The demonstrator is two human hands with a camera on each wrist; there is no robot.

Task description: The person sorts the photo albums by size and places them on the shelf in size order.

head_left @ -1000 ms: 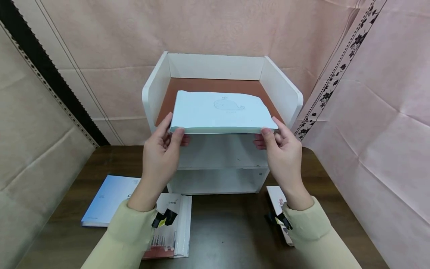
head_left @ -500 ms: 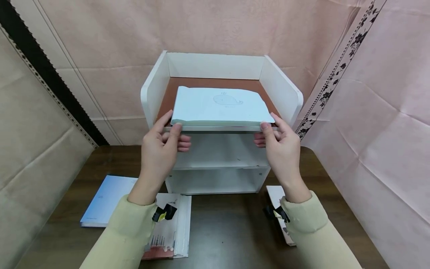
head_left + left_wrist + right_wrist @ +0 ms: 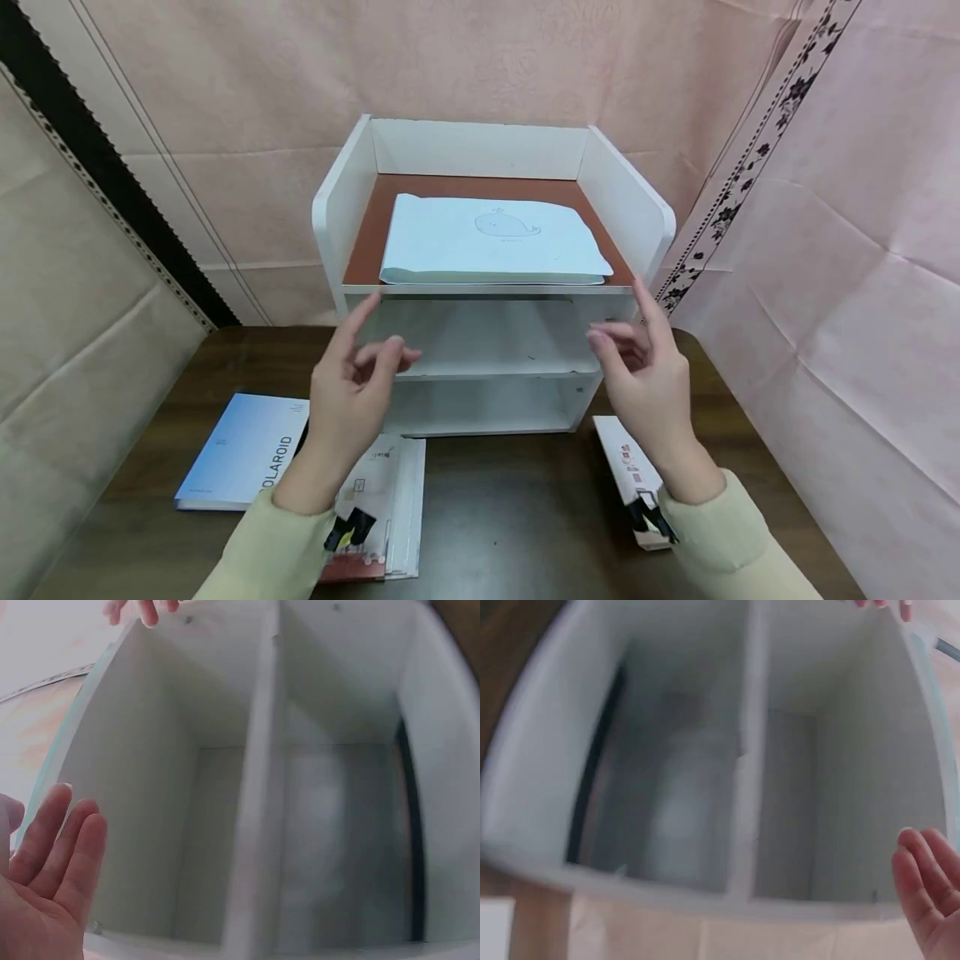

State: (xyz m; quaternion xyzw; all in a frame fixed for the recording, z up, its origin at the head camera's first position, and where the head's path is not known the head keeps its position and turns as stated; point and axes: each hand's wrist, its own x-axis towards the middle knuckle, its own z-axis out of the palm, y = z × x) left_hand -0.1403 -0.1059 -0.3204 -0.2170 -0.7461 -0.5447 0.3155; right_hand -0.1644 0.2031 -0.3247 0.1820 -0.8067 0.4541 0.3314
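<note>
A pale blue book [image 3: 480,242] with a whale drawing lies flat on the brown top board [image 3: 363,242] of a white shelf unit [image 3: 480,146]. Below its front edge, to the left, hovers my left hand [image 3: 348,396], fingers loosely bent and holding nothing. On the other side my right hand [image 3: 648,387] is likewise apart from the book, index finger pointing up at the shelf's front corner. Both wrist views show the lower compartments [image 3: 225,840] of the unit, with relaxed fingers [image 3: 922,877] beside them.
On the dark wooden table [image 3: 495,500], a blue book [image 3: 240,450] lies at left, beside a white and red book [image 3: 405,508] partly under my left wrist. A white box-like item [image 3: 626,458] lies at right, partly covered by my right sleeve. Pink cloth [image 3: 480,58] hangs behind.
Both hands held the pale blue book by its front corners, lowering it onto the top board. They have let go and drawn back toward me, and the right has moved slightly outward.
</note>
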